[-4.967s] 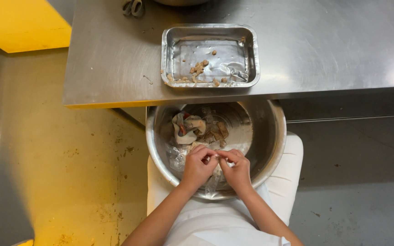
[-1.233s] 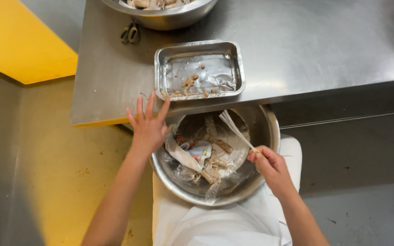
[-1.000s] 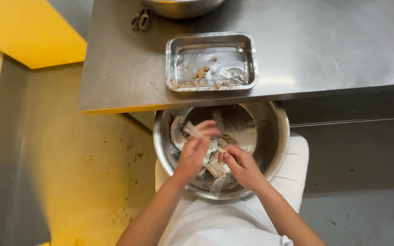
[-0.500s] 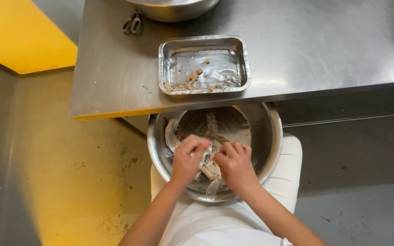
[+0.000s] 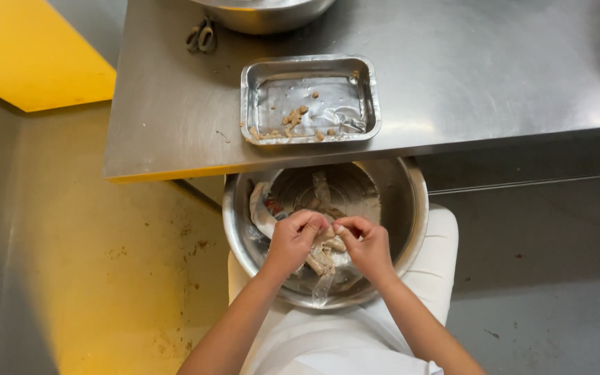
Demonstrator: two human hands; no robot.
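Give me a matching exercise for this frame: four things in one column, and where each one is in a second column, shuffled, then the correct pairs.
Things:
1. rectangular metal tray
2. large round metal bowl
3. scissors
4. second metal bowl

Places:
A. at the top edge of the picture, on the steel table, only partly in view
B. on the person's lap, under the left hand and right hand
C. near the table's front edge, with small brownish bits in it
D. on the table, left of the partly seen bowl

Pairs: 1-C, 2-B, 3-D, 4-A
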